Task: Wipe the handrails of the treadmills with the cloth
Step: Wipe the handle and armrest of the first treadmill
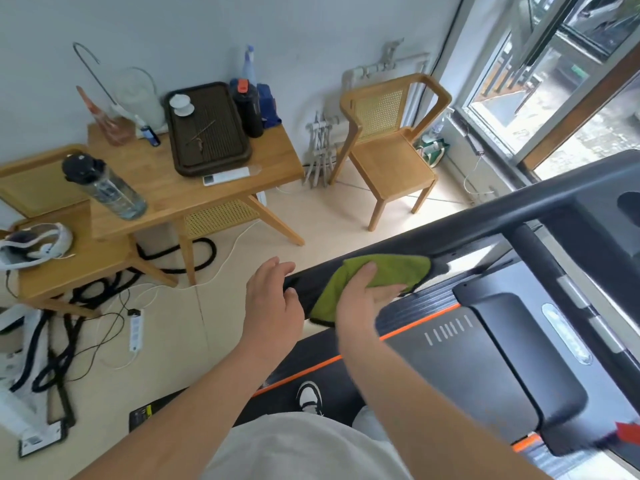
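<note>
The right hand (363, 299), at lower centre of the frame, grips the green cloth (391, 271), with the thumb on top of the fabric and the fingers curled beneath it. The cloth is folded over the black handrail (485, 218) near its lower end and is in contact with it; the handrail runs diagonally from centre frame to the right edge. The left hand (273, 299) holds nothing. Its fingers are relaxed and slightly spread, and it is positioned just left of the handrail end; contact between thumb and rail cannot be determined. The two hands are near each other but apart. Below the handrail lies the treadmill housing (485, 358), black with orange trim, and a black-and-white shoe (310, 398) stands on the deck. In the upper left of the frame, a wooden tabletop (156, 174) carries a dark tray (207, 133) and a clear water bottle (104, 188). A wooden chair (391, 157) stands at upper centre, beside the window.
</note>
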Demonstrator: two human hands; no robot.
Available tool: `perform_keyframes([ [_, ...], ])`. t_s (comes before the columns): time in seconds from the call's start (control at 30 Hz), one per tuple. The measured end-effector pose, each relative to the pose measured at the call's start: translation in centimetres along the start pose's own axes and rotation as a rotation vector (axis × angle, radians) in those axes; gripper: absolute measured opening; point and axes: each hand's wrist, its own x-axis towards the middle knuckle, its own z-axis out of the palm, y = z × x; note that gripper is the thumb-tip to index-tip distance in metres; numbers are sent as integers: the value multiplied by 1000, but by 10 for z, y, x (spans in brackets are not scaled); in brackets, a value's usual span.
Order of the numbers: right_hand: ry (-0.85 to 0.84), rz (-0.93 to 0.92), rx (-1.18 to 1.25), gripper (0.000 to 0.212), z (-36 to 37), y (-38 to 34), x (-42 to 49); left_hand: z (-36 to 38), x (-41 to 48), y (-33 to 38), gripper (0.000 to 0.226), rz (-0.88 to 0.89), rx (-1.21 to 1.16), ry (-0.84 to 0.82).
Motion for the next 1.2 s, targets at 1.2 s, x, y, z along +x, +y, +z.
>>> perform_keyframes([
  [1.2, -20, 88, 63, 119, -38, -43, 43, -1, 15, 12, 36, 10, -110, 16],
])
